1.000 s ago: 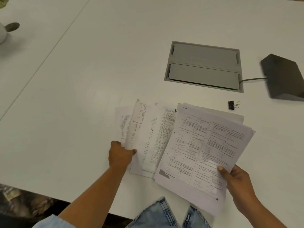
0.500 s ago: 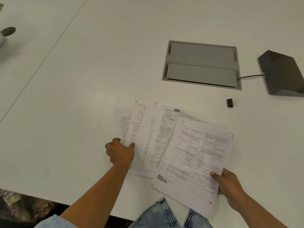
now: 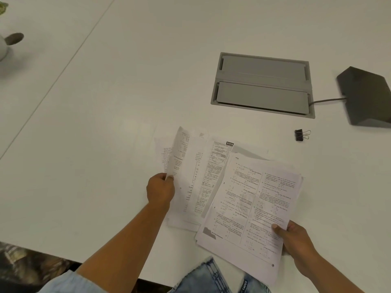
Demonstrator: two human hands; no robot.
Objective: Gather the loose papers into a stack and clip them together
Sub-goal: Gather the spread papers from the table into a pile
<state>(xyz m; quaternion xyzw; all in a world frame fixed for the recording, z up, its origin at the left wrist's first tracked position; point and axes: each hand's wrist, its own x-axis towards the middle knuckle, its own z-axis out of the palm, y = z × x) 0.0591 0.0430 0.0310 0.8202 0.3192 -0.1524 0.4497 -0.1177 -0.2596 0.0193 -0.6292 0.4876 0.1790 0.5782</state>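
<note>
Printed white papers lie fanned out on the white table (image 3: 105, 123) near its front edge. My right hand (image 3: 294, 240) grips a partial stack of papers (image 3: 249, 208) by its lower right corner, thumb on top; the stack hangs over the table's edge. My left hand (image 3: 160, 190) pinches the left edge of the loose sheets (image 3: 190, 172) beside that stack, and that edge is lifted and curled off the table. A small black binder clip (image 3: 300, 135) with silver handles lies on the table, up and to the right of the papers, untouched.
A grey cable hatch (image 3: 262, 85) is set into the table behind the papers. A dark wedge-shaped box (image 3: 368, 96) with a cable sits at the right edge. A white and grey object (image 3: 8, 43) stands at the far left. My denim-clad knees show below the table's edge.
My left hand has gone from pressing flat on the loose sheets to pinching and lifting their left edge. The right-hand stack has slid leftward, closer over the loose sheets.
</note>
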